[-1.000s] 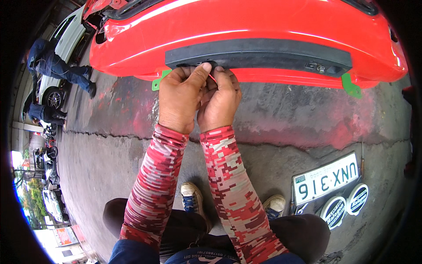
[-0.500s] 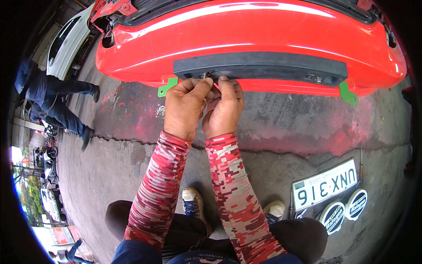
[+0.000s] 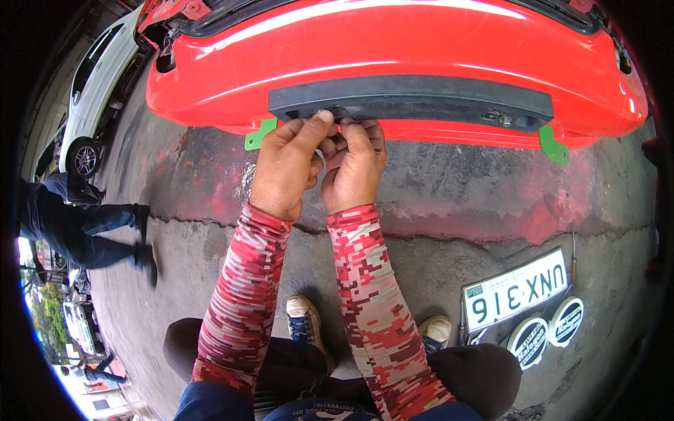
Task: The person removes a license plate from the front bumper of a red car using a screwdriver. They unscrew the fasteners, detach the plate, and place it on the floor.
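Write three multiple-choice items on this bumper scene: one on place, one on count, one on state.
1. Where does the licence plate lie?
A. on the ground at the person's right
B. on the bumper
C. in the left hand

2. How many green tabs hang below the red bumper?
A. one
B. two
C. four

3. How are the hands?
A. apart on the ground
B. together at the black strip
C. holding the plate

A: it lies flat on the concrete.
B: one tab at each end.
B: left hand and right hand meet at the black strip.
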{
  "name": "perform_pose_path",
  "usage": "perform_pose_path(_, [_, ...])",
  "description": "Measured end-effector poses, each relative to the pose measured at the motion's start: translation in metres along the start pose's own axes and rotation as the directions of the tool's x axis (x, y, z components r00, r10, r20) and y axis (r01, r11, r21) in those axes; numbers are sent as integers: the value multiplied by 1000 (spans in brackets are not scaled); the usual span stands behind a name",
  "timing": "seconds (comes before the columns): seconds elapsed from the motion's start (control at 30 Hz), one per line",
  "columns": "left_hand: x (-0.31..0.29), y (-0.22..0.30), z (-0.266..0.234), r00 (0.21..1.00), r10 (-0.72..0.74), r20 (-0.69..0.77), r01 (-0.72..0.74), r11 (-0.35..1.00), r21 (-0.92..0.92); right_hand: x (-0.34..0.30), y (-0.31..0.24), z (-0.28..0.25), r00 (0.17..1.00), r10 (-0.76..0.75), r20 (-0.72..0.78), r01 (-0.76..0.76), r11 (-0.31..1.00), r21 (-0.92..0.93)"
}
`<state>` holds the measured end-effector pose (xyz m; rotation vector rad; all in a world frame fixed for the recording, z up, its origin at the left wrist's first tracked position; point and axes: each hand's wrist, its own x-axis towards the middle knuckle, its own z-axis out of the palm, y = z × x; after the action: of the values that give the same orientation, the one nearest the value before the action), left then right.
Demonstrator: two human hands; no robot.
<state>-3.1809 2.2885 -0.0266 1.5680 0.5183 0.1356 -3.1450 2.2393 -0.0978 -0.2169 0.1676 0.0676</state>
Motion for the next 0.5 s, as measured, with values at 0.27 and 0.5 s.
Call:
perform_pose_path(0.27, [1,5,-6,999,-36,40,39,997,-66,5,-1,-5,999,26,48,-24,999,-47])
perform_pose_path(0.5, [5,3,4,996,-43,-79,48,997,54,5,-3,0,999,26,19,-26,1000,-5])
